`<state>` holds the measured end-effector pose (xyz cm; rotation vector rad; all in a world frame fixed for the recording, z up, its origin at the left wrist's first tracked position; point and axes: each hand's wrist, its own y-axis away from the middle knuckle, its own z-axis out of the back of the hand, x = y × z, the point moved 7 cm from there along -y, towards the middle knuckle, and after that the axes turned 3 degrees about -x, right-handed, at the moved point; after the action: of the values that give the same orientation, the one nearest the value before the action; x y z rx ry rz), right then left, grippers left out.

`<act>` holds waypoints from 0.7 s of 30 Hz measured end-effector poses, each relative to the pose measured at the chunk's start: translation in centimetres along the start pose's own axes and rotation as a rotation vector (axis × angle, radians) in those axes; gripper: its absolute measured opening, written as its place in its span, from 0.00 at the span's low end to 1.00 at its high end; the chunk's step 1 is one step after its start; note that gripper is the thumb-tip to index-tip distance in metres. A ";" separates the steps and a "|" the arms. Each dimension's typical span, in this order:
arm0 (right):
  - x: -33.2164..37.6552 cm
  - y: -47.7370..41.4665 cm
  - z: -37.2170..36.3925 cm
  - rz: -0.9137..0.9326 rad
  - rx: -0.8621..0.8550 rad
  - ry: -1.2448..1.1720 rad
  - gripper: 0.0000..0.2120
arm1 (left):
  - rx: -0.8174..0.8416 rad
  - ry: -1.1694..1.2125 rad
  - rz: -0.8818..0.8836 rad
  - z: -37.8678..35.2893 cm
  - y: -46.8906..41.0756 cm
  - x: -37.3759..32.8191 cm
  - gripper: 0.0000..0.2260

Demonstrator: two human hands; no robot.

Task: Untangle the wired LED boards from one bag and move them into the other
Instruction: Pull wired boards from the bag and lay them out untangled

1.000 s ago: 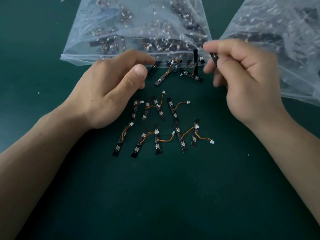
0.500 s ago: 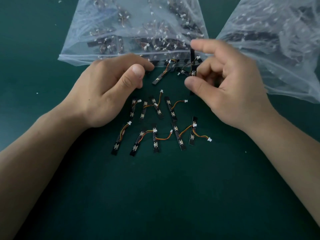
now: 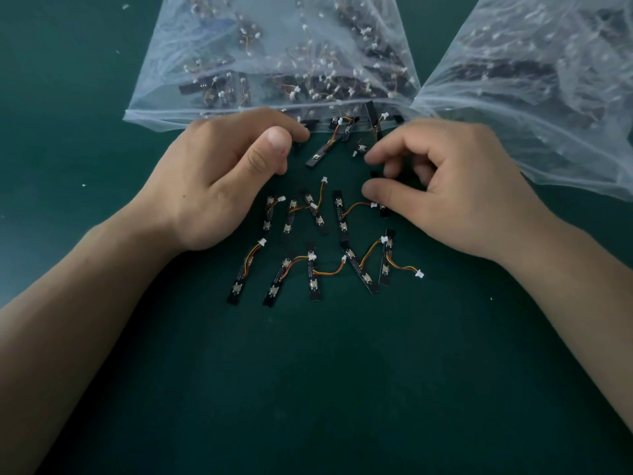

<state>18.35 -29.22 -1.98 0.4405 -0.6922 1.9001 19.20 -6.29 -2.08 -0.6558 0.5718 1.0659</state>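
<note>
Two clear plastic bags lie at the top, the left bag [image 3: 219, 56] and the right bag [image 3: 548, 108], both holding many black LED boards with orange wires. Several untangled boards [image 3: 313, 272] lie in two rows on the green mat between my hands. A tangled few [image 3: 323, 150] spill from the left bag's mouth. My left hand [image 3: 219, 180] is curled, index tip and thumb pinching a board end [image 3: 297, 145] at that mouth. My right hand [image 3: 459, 193] holds a board [image 3: 383, 210] under its thumb, low at the right end of the upper row.
The green mat [image 3: 325, 389] stretches wide toward me below the rows. Small white specks [image 3: 84, 185] dot it at the left. The right bag's edge lies just behind my right hand.
My right hand came down from the left bag's mouth with one board to the right end of the upper row. My left hand stayed by the bag mouth.
</note>
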 end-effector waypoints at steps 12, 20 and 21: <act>0.1 -0.2 -0.3 -0.017 0.013 0.060 0.02 | -0.047 0.003 -0.048 0.4 0.1 -0.7 0.24; 0.1 -0.2 -0.1 -0.031 -0.016 -0.035 0.06 | 0.054 -0.069 -0.196 -0.2 0.1 -2.2 0.24; 0.1 -0.3 0.0 -0.035 -0.036 -0.049 0.07 | 0.059 -0.068 -0.169 -0.2 0.2 -2.1 0.25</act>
<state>18.54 -29.08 -1.81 0.4742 -0.7452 1.8462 18.21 -7.64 -0.72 -0.6029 0.4786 0.9061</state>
